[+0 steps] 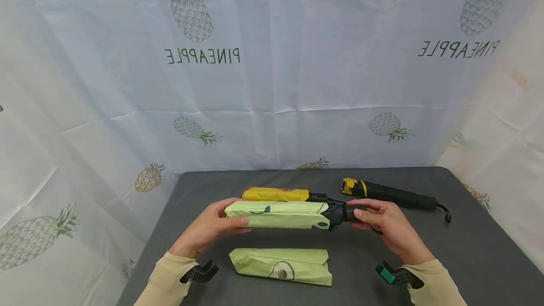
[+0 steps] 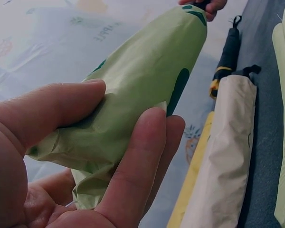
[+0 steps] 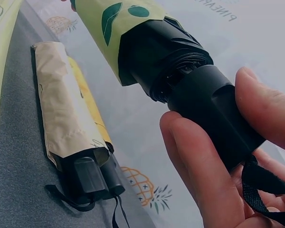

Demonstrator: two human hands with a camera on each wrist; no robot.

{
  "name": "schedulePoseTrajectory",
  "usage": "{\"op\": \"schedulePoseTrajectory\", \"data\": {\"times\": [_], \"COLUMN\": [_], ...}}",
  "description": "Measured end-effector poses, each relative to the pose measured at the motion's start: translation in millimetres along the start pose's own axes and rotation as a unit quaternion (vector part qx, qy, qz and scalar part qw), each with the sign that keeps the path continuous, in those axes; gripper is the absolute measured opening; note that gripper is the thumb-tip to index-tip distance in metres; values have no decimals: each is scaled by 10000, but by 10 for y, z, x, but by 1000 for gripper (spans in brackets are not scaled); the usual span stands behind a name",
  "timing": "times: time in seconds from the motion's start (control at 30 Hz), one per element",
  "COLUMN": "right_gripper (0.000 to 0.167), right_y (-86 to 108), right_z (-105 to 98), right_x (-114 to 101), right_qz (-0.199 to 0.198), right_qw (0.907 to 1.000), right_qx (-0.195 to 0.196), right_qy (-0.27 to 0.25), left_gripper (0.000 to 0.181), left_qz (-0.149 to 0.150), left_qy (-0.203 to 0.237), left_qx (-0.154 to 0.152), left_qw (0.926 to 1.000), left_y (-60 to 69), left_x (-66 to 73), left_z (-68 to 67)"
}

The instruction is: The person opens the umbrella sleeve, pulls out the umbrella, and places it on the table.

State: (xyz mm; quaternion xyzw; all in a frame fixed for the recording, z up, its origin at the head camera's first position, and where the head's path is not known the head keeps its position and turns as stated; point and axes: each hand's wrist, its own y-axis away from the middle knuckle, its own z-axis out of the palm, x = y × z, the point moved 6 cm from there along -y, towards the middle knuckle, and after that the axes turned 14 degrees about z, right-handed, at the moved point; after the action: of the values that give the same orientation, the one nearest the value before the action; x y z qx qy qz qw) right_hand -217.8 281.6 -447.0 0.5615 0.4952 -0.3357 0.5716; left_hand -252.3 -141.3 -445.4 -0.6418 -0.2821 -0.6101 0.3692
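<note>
A folded umbrella (image 1: 276, 215) with light green fabric and dark green leaf shapes is held level above the table, one end in each hand. My left hand (image 1: 206, 228) grips its fabric end, thumb on one side and fingers on the other, as the left wrist view shows. With thumb and fingers, my right hand (image 1: 391, 228) holds the black handle (image 3: 216, 111), from which a black strap (image 3: 263, 194) hangs. Black folds show where the green fabric ends near the handle. Closer to me, a light green umbrella sleeve (image 1: 282, 266) with an avocado print lies on the table.
Behind the held umbrella lie a yellow umbrella (image 1: 276, 194) and a beige umbrella (image 3: 66, 99), side by side. A black umbrella (image 1: 393, 196) with a yellow band lies at the back right of the grey table (image 1: 352, 268). A pineapple-printed curtain (image 1: 297, 84) hangs beyond.
</note>
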Motion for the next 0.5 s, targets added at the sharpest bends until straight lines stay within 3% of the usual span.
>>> {"op": "schedulePoseTrajectory", "data": {"times": [0.5], "right_gripper": [44], "right_y": [6], "right_z": [-65], "right_x": [-18], "right_qz": [-28], "right_qw": [10000], "right_qx": [80], "right_qy": [24], "left_gripper": [56], "left_qz": [-66], "left_qy": [22], "left_qx": [121], "left_qw": [9999], "left_y": [1], "left_x": [-15], "left_z": [-26]}}
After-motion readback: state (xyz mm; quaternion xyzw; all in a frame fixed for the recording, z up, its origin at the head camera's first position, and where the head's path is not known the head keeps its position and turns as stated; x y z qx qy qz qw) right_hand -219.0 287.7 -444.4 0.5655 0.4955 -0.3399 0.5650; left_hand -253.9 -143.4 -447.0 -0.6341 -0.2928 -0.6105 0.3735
